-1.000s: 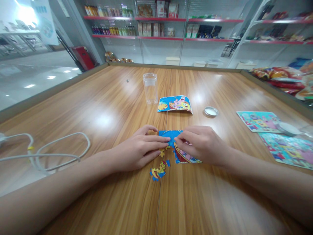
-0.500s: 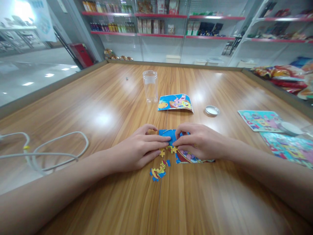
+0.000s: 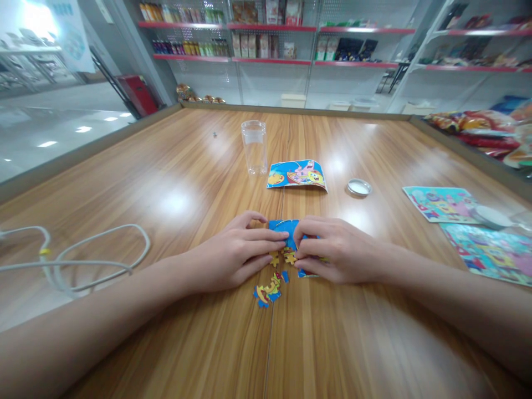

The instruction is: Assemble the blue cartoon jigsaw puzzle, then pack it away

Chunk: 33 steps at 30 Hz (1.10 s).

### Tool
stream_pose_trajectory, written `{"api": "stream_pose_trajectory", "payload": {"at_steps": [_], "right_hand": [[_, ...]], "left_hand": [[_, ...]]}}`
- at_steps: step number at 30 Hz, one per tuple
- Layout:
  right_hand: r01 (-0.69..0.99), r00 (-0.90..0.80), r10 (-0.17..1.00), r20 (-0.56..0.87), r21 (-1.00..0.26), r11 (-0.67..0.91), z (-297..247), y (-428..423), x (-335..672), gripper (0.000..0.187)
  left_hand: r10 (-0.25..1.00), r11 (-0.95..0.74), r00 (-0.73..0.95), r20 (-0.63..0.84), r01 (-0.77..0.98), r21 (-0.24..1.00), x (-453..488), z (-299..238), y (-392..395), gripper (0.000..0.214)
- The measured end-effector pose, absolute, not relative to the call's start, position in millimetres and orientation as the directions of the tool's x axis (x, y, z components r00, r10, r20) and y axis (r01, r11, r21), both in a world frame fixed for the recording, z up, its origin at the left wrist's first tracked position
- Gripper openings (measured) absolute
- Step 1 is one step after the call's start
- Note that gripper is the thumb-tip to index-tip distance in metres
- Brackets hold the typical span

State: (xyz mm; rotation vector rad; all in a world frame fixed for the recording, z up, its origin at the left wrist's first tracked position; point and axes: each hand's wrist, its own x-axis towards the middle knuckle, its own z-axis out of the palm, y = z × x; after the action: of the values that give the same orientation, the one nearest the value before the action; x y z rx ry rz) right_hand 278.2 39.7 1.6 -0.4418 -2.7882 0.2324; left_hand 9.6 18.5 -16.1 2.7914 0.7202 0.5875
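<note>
A partly joined jigsaw puzzle [image 3: 279, 226] with a blue upper part lies flat on the table between my hands. My left hand [image 3: 243, 249] rests over its left side, fingers stretched out and pressing on the blue part. My right hand [image 3: 336, 249] is curled over the right side and hides most of it. Its fingertips pinch the edge of a yellow puzzle piece [image 3: 290, 256] at a gap in the lower middle. Below the gap, several loose puzzle pieces [image 3: 268, 291] in yellow and blue lie in a small cluster.
Beyond the puzzle lie a curled picture card [image 3: 297, 174], a clear plastic cup [image 3: 254, 147] and a round lid [image 3: 359, 188]. More cartoon sheets [image 3: 440, 204] lie at right with a white disc [image 3: 491, 217]. A white cable [image 3: 143, 244] loops at left.
My right hand has shifted slightly down and to the left, bringing the yellow piece left into the gap. Now it covers more of the puzzle's lower right. My left hand stays put.
</note>
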Motion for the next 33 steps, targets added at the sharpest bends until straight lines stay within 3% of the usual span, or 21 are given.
{"api": "stream_pose_trajectory", "payload": {"at_steps": [8, 15, 33], "right_hand": [[0.326, -0.862, 0.42, 0.285, -0.324, 0.888, -1, 34, 273, 0.013], [0.415, -0.808, 0.543, 0.228, -0.433, 0.8, 2, 30, 267, 0.012], [0.367, -0.82, 0.496, 0.285, -0.404, 0.838, -2, 27, 268, 0.011]], "left_hand": [[0.539, -0.832, 0.79, 0.293, 0.445, 0.332, 9, -16, 18, 0.033], [0.608, -0.776, 0.749, 0.263, 0.489, 0.398, 8, -16, 17, 0.047], [0.62, -0.761, 0.75, 0.23, 0.504, 0.408, 8, -15, 16, 0.044]]}}
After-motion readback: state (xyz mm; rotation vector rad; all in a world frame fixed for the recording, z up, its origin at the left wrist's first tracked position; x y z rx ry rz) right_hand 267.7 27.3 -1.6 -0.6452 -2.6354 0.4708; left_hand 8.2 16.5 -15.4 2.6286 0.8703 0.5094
